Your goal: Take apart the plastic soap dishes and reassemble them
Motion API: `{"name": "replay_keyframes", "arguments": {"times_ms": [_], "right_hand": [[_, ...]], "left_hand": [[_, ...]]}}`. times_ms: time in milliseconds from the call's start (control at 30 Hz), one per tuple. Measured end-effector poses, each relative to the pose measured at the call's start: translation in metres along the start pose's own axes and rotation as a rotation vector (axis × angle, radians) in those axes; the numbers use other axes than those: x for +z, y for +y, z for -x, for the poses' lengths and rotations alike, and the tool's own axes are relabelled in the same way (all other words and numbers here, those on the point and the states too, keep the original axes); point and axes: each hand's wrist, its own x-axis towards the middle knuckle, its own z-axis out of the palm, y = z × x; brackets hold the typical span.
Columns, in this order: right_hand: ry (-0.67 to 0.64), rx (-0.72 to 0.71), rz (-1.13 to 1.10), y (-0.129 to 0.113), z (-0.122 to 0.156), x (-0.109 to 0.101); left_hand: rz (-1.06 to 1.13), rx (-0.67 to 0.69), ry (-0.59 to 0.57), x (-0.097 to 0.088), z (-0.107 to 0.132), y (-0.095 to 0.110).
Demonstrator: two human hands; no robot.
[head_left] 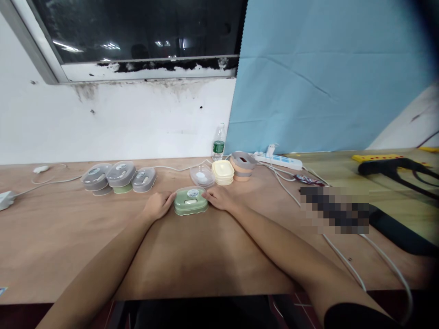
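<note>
A green lunch box (190, 204) with a clear cover, a pale handle piece and a round sticker on top rests on the wooden table in front of me. My left hand (158, 205) grips its left side, thumb and fingertips at the edge. At the upper right corner, my right hand (220, 197) holds the opposite side. The undersides of the fingers are partly hidden. Just behind the box lie a clear lid (202, 176) and a stack of small cream containers (222, 172). Further left stand grey-lidded boxes (120, 173), one with a green base.
A plastic bottle (218, 144) stands against the wall near stacked grey and orange containers (243, 166). A white power strip (279, 161) and loose cables run along the right. A black object (399, 230) lies at the right, beside a blurred patch. The table's front edge (206, 297) is near me.
</note>
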Motion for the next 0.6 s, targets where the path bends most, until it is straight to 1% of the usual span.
{"name": "replay_keyframes", "arguments": {"times_ms": [267, 467, 600], "right_hand": [[-0.056, 0.025, -0.03, -0.0012, -0.0018, -0.0043], [-0.078, 0.021, -0.05, -0.0016, -0.0015, -0.0059], [-0.077, 0.019, -0.045, -0.0012, -0.0015, -0.0056]], "left_hand": [[0.008, -0.049, -0.006, -0.0006, -0.001, 0.0019], [0.036, -0.019, -0.018, -0.001, -0.0011, 0.0007], [0.032, -0.025, -0.01, -0.0004, -0.0011, -0.0006]]}}
